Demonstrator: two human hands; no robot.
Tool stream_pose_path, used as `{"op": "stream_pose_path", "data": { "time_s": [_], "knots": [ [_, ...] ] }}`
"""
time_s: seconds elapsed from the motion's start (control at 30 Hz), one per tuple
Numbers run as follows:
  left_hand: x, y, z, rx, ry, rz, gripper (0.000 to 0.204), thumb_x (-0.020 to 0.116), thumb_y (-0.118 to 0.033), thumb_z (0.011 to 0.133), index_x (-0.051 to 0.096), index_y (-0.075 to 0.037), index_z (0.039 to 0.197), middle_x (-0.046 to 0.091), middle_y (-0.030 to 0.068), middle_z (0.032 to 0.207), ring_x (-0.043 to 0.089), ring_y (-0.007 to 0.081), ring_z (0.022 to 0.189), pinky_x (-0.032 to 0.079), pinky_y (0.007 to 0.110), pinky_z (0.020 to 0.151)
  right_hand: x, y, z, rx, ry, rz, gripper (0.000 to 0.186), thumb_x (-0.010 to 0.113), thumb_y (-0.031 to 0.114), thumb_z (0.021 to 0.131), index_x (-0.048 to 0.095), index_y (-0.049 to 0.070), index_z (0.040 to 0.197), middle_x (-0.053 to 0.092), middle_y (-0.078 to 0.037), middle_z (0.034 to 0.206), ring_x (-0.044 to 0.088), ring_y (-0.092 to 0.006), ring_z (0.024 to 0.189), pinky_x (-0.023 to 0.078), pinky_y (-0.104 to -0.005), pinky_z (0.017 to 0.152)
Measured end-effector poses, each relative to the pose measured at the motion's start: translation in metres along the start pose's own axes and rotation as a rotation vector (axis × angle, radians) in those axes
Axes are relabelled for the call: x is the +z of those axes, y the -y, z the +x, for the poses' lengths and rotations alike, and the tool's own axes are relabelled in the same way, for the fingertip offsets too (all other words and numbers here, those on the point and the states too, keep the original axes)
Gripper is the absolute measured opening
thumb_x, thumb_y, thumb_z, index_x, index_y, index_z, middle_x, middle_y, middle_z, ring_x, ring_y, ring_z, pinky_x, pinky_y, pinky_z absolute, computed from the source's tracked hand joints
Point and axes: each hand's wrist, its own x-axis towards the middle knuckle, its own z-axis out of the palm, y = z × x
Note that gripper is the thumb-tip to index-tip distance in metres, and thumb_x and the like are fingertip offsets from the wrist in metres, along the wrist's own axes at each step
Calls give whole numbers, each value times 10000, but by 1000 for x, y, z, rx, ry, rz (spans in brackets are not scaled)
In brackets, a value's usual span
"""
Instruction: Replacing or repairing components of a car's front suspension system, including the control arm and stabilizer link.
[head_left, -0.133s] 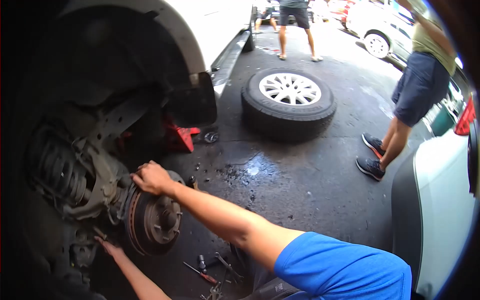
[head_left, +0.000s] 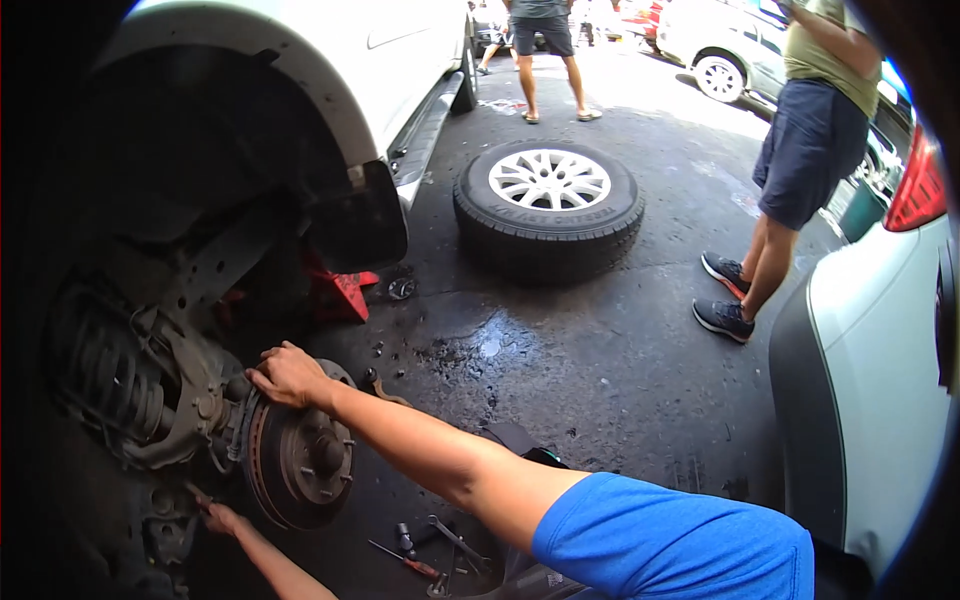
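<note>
At the left, a rusty brake disc (head_left: 268, 465) with a studded hub (head_left: 325, 458) is exposed in the wheel arch. My right hand (head_left: 290, 376) grips the disc's top edge, its fingers curled over the rim. Below and left of the disc, my left hand (head_left: 222, 517) is closed by a short, brownish rod-like piece (head_left: 197, 492). Shadow hides how the fingers meet it. A coil spring (head_left: 100, 350) and a suspension arm (head_left: 190, 405) sit left of the disc.
A removed wheel (head_left: 550, 225) lies flat beyond the disc. Behind the disc stands a red jack stand (head_left: 340, 295). A hammer (head_left: 405, 540), screwdriver (head_left: 408, 560) and wrench (head_left: 460, 543) lie below. A person (head_left: 800, 150) stands right, near a white car (head_left: 890, 300); another (head_left: 545, 45) stands farther back.
The whole view has shifted, carrying the scene slightly left. My left hand has come a little nearer the disc, and its fingers look more closed. My right hand stays on the disc.
</note>
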Motion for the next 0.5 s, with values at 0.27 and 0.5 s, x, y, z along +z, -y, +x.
{"op": "stream_pose_path", "data": {
  "time_s": [0.27,0.5],
  "knots": [
    [-6,24,4,-381,-54,-475,435,580,-343,932,601,7,1189,664,111,1067,645,251,879,539,411,788,-5,20,4,74,3,-45,488,405,393,974,727,35,897,669,-203,1014,594,-332,1051,412,-439,933],
    [4,-15,-47,-724,-18,-552,537,579,-429,934,569,9,1246,634,142,1155,632,306,952,531,430,830,-4,-7,-9,114,-45,-151,484,408,390,974,733,43,886,676,-200,1020,605,-322,1044,418,-421,923]
  ]
}}
